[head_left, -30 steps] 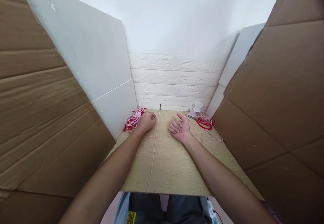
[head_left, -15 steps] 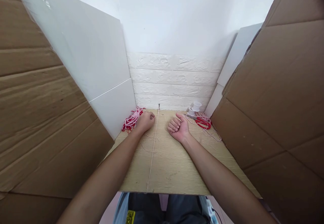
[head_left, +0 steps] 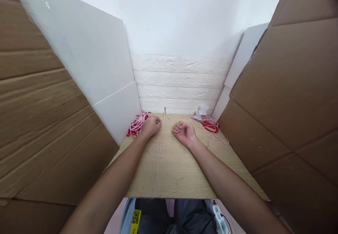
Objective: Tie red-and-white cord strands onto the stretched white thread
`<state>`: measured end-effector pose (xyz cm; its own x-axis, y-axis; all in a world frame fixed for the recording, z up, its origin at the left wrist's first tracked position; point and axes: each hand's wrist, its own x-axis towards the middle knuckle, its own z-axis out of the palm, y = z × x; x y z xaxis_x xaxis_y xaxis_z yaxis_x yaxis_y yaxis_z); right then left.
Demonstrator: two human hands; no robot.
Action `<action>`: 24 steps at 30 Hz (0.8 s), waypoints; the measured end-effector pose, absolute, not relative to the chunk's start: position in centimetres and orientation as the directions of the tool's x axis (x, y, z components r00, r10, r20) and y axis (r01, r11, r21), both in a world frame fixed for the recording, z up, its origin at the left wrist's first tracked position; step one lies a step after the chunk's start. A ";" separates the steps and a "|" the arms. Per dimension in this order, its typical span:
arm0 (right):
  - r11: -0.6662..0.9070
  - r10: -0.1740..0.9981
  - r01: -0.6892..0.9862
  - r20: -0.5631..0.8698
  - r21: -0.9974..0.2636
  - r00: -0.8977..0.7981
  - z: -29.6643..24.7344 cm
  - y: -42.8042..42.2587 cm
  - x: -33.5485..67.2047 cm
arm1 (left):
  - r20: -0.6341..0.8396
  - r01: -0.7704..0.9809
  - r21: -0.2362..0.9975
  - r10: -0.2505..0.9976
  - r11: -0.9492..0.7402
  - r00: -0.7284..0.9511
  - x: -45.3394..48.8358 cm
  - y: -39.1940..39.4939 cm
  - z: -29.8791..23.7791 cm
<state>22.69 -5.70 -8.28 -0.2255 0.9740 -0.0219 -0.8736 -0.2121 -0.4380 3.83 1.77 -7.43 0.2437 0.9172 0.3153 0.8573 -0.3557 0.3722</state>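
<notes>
A pale cord (head_left: 159,153) runs taut from a dark nail (head_left: 165,110) at the back of the board to its front edge. Left of the cord, my left hand (head_left: 152,125) rests on the board with its fingers pinched together; what they hold, if anything, is too small to make out. On the other side lies my right hand (head_left: 185,133), palm turned up and fingers curled, the thumb against the fingertips. A faint thread (head_left: 171,122) shows between the cord and these right fingers. Loose thin thread ends lie near my left wrist.
Behind my left hand sits a heap of red, pink and white yarn (head_left: 136,125). Red-handled scissors (head_left: 210,126), white spools (head_left: 203,109) and loose pink cord lie at the back right of the wooden board (head_left: 182,181). Cardboard walls (head_left: 277,96) stand on both sides.
My right hand has turned slightly and shifted a little left, its thumb coming from sticking out to meeting the fingers. My left hand stays in place.
</notes>
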 end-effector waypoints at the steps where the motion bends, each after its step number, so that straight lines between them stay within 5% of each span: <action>1: -0.207 0.975 -0.871 -0.024 -0.445 -0.219 -8.3 -5.6 22.6 | 0.314 0.857 0.372 0.917 -0.357 0.246 3.8 1.8 -7.5; 15: -0.185 0.982 -0.835 -0.076 -0.518 -0.170 -8.7 -5.0 22.0 | 0.338 0.844 0.371 0.903 -0.386 0.264 3.4 2.3 -8.0; 24: -0.238 0.960 -0.851 -0.249 -0.469 -0.131 -8.2 -4.9 22.0 | 0.324 0.815 0.424 0.907 -0.395 0.270 3.1 2.3 -7.9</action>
<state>21.96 -4.91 -8.19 -0.1306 0.9595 -0.2495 -0.8507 -0.2377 -0.4689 3.12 2.32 -7.95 0.2702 0.9066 0.3242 0.8152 -0.3946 0.4239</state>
